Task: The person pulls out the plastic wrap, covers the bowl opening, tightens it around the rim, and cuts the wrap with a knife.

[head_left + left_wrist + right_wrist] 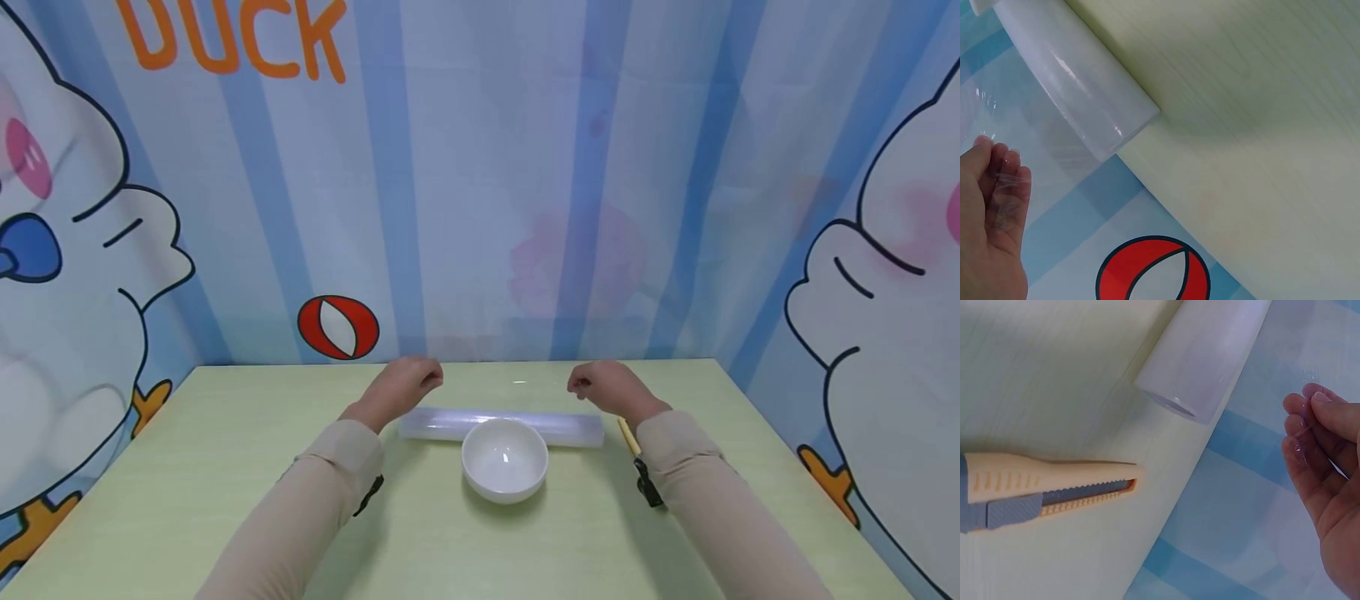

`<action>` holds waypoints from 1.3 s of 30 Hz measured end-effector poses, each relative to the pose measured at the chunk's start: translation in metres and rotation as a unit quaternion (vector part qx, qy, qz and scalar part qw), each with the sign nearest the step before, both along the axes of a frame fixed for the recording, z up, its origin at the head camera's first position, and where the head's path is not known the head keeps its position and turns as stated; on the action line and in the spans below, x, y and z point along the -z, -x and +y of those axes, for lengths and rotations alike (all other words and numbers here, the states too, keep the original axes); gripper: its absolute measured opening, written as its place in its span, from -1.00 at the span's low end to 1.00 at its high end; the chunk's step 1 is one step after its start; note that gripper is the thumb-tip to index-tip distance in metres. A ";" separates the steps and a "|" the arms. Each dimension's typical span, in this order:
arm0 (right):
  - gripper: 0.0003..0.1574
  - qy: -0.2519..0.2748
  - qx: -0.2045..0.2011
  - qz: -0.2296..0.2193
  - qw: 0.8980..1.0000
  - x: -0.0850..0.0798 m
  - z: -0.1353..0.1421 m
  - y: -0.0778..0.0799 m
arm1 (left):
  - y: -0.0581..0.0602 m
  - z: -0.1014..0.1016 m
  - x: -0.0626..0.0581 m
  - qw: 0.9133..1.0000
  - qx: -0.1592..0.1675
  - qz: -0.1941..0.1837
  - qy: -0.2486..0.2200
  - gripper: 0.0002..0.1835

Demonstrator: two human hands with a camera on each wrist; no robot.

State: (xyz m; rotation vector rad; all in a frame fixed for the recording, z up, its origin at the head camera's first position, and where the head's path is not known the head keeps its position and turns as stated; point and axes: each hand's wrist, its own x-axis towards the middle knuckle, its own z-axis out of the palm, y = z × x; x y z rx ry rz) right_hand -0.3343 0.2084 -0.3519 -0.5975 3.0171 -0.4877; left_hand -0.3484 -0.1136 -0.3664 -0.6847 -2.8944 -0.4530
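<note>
Ana: Take the bowl (505,487) as the centre of your clock, twelve towards the far edge of the bench (420,550). Where's the roll (450,423)?

Ben: At twelve, just beyond the bowl, lying crosswise from about ten to about two. The bowl hides part of its near side from your head view.

Ana: And your left fingers (1019,200)?

Ben: They're at ten, thumb closed against the fingertips, pinching clear film (985,99). From them, the roll's middle lies at four; they're near the roll's left end, apart from it, with film stretching between.

Ana: Your right fingers (1307,475)?

Ben: Around two. Your thumb meets the index fingertip there, film pinched between, the others loosely bent. From them, the roll's middle lies at eight, also apart.

Ana: Anything else near your right side?

Ben: The orange-and-grey cutter (1047,472), lying on the bench at roughly four from those fingers, beside the roll's right end.
</note>
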 end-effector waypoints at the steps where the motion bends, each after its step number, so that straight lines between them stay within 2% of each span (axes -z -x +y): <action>1: -0.78 -0.005 -0.003 0.002 1.000 -0.002 0.000 -0.001 | -0.001 0.000 -0.001 1.000 0.003 0.003 0.002 -0.92; 11: -0.77 -0.040 -0.016 0.020 0.999 -0.019 -0.001 -0.009 | -0.005 0.001 -0.014 1.000 0.013 0.014 0.014 -0.93; 18: -0.74 -0.030 -0.013 0.021 0.999 -0.023 -0.001 -0.010 | -0.006 -0.001 -0.017 0.999 0.020 0.034 0.010 -0.94; 32: -0.74 0.001 -0.005 0.062 0.998 -0.029 -0.002 -0.008 | -0.007 -0.002 -0.027 0.998 0.007 0.062 -0.007 -0.90; 39: -0.72 0.016 0.008 0.089 0.996 -0.035 -0.001 -0.007 | -0.007 -0.003 -0.033 0.995 0.012 0.094 -0.019 -0.91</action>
